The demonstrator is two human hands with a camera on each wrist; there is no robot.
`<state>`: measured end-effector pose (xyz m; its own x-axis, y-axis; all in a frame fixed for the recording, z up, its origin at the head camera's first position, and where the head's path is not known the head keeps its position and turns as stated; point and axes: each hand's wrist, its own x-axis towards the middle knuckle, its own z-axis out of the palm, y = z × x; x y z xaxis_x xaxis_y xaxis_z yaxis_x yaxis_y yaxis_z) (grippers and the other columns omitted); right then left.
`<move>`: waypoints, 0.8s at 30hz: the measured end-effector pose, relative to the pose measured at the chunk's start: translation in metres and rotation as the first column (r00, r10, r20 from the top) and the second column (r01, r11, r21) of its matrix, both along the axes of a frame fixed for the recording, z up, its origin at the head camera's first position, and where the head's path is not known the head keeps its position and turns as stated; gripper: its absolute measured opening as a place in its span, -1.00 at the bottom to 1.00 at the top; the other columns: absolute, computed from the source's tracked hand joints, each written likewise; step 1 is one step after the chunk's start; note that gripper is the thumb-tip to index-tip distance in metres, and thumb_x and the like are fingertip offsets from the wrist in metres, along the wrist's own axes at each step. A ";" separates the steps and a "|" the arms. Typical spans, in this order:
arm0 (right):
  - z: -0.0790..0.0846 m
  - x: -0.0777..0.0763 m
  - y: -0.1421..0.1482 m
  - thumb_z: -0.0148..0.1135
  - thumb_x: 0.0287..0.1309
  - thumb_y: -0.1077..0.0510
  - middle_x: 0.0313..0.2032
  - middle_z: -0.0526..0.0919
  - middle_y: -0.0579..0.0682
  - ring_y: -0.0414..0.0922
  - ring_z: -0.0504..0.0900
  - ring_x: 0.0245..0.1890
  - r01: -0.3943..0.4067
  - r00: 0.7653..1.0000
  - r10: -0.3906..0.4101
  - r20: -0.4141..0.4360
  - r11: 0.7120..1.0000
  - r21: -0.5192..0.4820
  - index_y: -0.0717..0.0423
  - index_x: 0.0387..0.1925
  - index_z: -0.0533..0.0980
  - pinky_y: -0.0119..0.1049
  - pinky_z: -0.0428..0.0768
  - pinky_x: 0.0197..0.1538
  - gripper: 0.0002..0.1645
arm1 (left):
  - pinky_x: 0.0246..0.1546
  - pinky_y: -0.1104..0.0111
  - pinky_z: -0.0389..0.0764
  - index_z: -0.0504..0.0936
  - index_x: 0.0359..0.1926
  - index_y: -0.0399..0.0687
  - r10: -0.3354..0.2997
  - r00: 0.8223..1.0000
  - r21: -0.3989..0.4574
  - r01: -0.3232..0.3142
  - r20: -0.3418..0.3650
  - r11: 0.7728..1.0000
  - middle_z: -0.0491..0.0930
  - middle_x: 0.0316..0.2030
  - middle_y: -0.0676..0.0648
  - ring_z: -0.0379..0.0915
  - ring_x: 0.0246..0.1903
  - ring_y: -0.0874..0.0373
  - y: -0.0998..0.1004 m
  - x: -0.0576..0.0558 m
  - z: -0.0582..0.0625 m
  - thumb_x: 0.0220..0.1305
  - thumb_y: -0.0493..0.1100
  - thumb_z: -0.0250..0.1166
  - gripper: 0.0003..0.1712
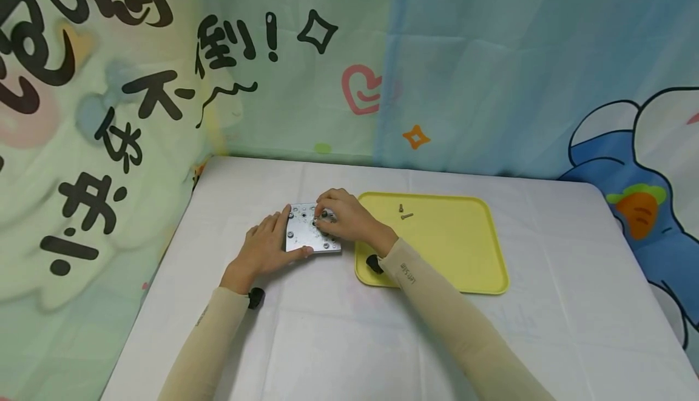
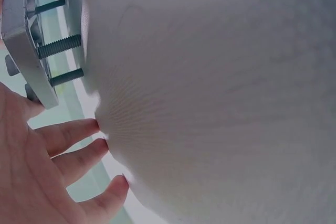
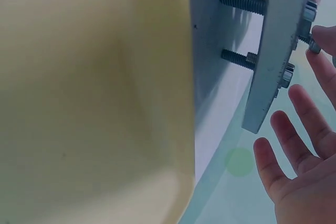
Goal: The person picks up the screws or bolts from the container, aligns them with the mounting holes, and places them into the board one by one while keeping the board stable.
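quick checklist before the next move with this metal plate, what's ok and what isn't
1. Left hand steadying the metal plate: ok, thumb and index finger at its edges.
2. Right hand pinching a screw: ok.
3. That screw fully down: not ok, thread shows between its head and the plate.
4. Its thread properly engaged: cannot tell.
5. Plate's underside free of protrusions: not ok, threaded shanks stick out beneath.
6. Loose screws on the yellow tray: ok, two lie there.
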<state>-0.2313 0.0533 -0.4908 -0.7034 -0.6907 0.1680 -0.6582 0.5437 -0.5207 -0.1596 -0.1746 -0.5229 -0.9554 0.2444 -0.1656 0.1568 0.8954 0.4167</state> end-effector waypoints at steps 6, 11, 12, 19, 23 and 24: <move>-0.001 0.001 0.001 0.34 0.24 0.13 0.03 0.60 0.04 0.03 0.49 0.12 -0.005 1.000 0.005 -0.015 1.000 0.005 0.06 -0.24 0.65 -0.04 0.43 0.21 -0.90 | 0.33 -0.22 0.09 -0.24 0.62 0.00 -0.001 1.000 -0.001 0.001 0.000 1.000 0.07 0.50 -0.29 -0.02 0.47 -0.22 0.002 0.000 0.000 0.08 0.70 0.03 0.37; 0.002 0.003 0.009 0.32 0.25 0.14 0.02 0.60 0.02 0.01 0.49 0.09 0.005 0.999 -0.005 -0.041 1.000 0.006 0.05 -0.24 0.65 -0.05 0.43 0.19 -0.92 | 0.32 -0.25 0.10 -0.23 0.61 -0.03 0.000 1.000 -0.002 0.000 -0.001 1.000 0.08 0.49 -0.31 -0.01 0.46 -0.24 0.004 0.002 0.005 0.10 0.67 0.06 0.36; 0.003 0.003 0.012 0.33 0.25 0.14 0.02 0.60 0.01 0.00 0.49 0.09 0.012 0.999 -0.012 -0.042 1.000 0.006 0.04 -0.24 0.65 -0.06 0.42 0.20 -0.93 | 0.32 -0.25 0.10 -0.23 0.61 -0.03 0.001 1.000 -0.004 -0.001 0.000 1.000 0.08 0.49 -0.31 -0.01 0.46 -0.25 0.004 0.003 0.006 0.11 0.67 0.06 0.36; 0.008 0.001 0.048 0.36 0.24 0.19 0.01 0.60 0.05 0.04 0.48 0.09 0.060 0.997 -0.059 -0.042 0.998 0.010 0.06 -0.26 0.66 -0.03 0.40 0.20 -0.95 | 0.33 -0.24 0.07 -0.22 0.61 -0.03 0.010 1.000 0.000 -0.010 0.002 1.000 0.08 0.49 -0.32 -0.02 0.46 -0.25 0.005 0.004 0.007 0.12 0.63 0.11 0.34; 0.006 0.000 0.074 0.37 0.23 0.20 0.00 0.60 0.09 0.09 0.48 0.08 0.081 0.996 -0.081 -0.033 0.997 0.014 0.10 -0.24 0.67 0.01 0.40 0.19 -0.92 | 0.33 -0.24 0.08 -0.22 0.61 -0.03 0.009 1.000 0.007 -0.009 -0.008 1.000 0.08 0.49 -0.32 -0.01 0.46 -0.25 0.004 0.004 0.005 0.12 0.62 0.13 0.34; 0.005 0.000 0.081 0.37 0.23 0.20 0.00 0.60 0.10 0.10 0.48 0.08 0.087 0.996 -0.087 -0.029 0.996 0.012 0.11 -0.24 0.68 0.03 0.40 0.19 -0.92 | 0.33 -0.24 0.08 -0.21 0.61 -0.03 0.008 1.000 0.008 -0.008 -0.011 1.000 0.09 0.49 -0.33 -0.01 0.46 -0.25 0.004 0.004 0.005 0.12 0.62 0.13 0.34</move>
<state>-0.2318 0.1341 -0.4857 -0.7561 -0.6292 0.1799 -0.6224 0.6065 -0.4948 -0.1561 -0.1706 -0.5183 -0.9592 0.2381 -0.1528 0.1545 0.8933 0.4221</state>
